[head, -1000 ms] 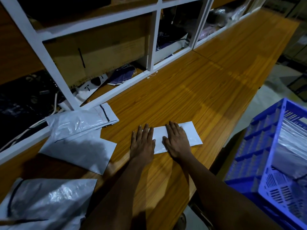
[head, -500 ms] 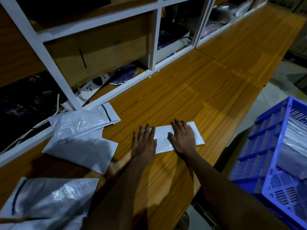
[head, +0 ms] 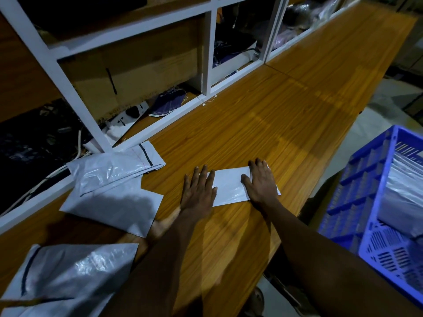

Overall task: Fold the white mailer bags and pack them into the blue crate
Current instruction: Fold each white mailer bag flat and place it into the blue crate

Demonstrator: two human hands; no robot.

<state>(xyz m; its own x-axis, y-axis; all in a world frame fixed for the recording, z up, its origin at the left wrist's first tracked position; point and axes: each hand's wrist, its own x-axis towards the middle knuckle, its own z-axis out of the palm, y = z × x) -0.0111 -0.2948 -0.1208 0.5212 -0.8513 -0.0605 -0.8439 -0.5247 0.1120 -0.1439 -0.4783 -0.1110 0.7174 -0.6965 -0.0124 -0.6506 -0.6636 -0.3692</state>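
Both my hands lie flat, fingers straight and a little spread, gripping nothing. My left hand [head: 198, 193] presses its fingers on the left end of the folded mailer bag [head: 229, 187], the palm resting on the worktop [head: 263, 115]. My right hand [head: 262, 184] covers the bag's right end. The bag lies between them as a narrow white strip, close to the worktop's front edge.

It looks like thin, glossy plastic film. I judge it light, limp and slippery, and likely to spring open once the pressure comes off. The safest hold seems to be a pinch across the folded layers at one end, thumb under and fingers on top, so that nothing slides apart on the way over.

To the right of the folded bag, past the worktop's edge and lower down, stands the blue crate [head: 343, 202]. It has white packed bags [head: 402, 197] inside; how many, I cannot tell. To the left of the folded bag lies a loose pile of unfolded bags [head: 114, 195], and nearer to me on that side another flat bag [head: 68, 277]. Behind the folded bag runs a white shelf frame [head: 68, 88]; its compartments are too dark to read.
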